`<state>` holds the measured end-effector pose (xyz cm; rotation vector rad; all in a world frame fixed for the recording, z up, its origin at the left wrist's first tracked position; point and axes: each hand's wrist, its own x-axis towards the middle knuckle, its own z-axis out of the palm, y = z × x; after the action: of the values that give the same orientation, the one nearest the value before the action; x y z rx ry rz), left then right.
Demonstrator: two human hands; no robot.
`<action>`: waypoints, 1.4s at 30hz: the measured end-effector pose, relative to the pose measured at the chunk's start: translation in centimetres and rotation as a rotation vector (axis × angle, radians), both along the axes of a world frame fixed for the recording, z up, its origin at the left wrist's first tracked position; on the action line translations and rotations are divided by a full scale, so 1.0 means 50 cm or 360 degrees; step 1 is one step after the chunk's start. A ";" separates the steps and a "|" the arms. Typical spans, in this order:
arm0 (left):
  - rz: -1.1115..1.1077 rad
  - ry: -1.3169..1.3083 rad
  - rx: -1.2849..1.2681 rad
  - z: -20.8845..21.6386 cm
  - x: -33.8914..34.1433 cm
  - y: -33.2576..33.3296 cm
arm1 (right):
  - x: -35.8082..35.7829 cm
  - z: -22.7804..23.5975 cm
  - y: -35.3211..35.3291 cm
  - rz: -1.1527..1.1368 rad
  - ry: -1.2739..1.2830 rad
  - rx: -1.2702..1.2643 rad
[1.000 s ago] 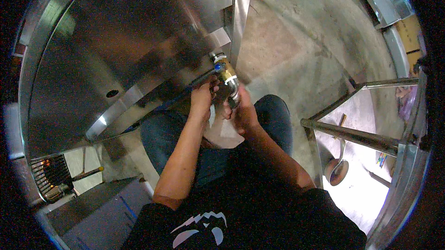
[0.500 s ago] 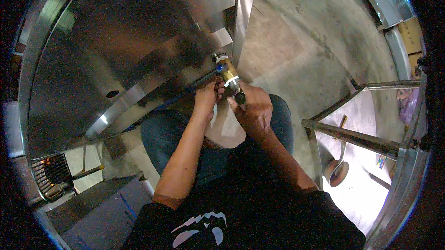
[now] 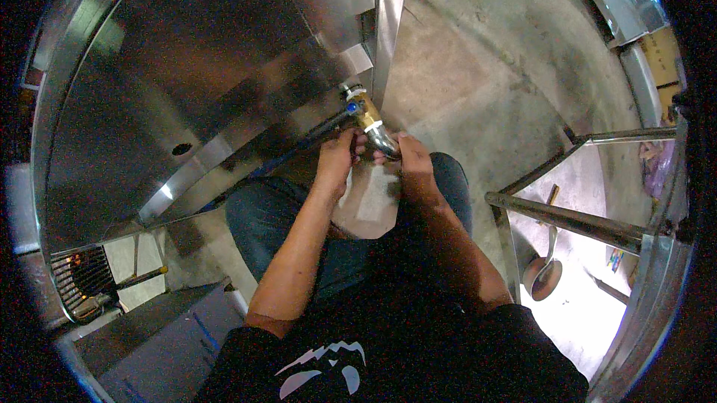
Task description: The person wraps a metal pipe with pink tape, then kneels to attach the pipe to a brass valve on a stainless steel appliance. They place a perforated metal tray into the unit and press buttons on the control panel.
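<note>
A brass ball valve (image 3: 364, 113) with a blue nut on its side sticks out from the steel panel toward me. White thread tape rings the joint below it, where a shiny metal pipe elbow (image 3: 383, 139) bends off to the right. My right hand (image 3: 415, 164) is closed on the free end of the elbow, thumb on top and fingertips showing beneath. Just left of the joint, my left hand (image 3: 337, 156) is held with its fingers curled; whatever they may grip is hidden.
The large steel panel (image 3: 202, 52) fills the upper left, with a round hole near its lower edge. Concrete floor (image 3: 478, 67) spreads right. A metal frame (image 3: 567, 220) stands at the right, with a ladle-like pan (image 3: 543, 277) beyond it. A dark grate (image 3: 84, 283) lies lower left.
The elbow has turned so its free end points more to the right. My right hand has shifted its hold on that end. My left hand has moved slightly right.
</note>
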<state>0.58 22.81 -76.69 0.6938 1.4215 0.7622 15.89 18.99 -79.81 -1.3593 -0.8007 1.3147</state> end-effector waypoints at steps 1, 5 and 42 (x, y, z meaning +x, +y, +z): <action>0.0035 -0.0066 -0.0020 0.000 0.001 0.000 | 0.014 0.018 -0.003 0.0041 -0.0206 -0.0029; 0.0059 -0.0123 -0.0005 -0.002 0.005 -0.001 | 0.006 0.079 -0.013 0.0063 -0.1433 0.0733; -0.0268 -0.0037 0.0259 0.029 0.002 -0.116 | -0.035 0.082 0.018 0.0302 -0.0701 -0.0065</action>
<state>0.68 17.00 -75.26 0.9155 1.2714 0.7557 14.15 19.89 -75.68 -1.6670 -1.2307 1.1916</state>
